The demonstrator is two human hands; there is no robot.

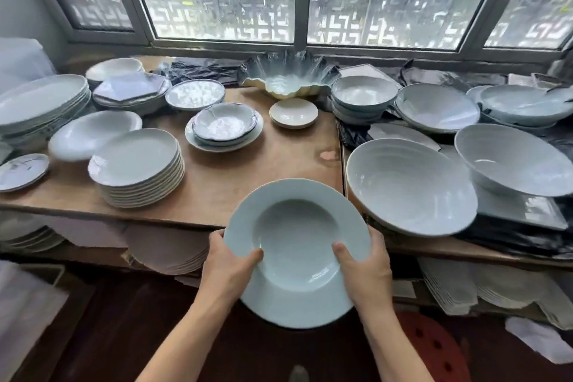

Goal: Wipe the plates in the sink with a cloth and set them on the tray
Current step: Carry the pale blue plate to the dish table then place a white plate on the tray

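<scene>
I held a pale blue-green wide-rimmed plate [296,253] low in the centre of the frame, in front of the wooden table [248,177]. My left hand [228,267] gripped its left rim, thumb lying over the top; my right hand [364,267] gripped the right rim the same way. A stack of white plates [136,167] stood at centre left, and a large ribbed bowl [409,186] sat tilted at the right.
</scene>
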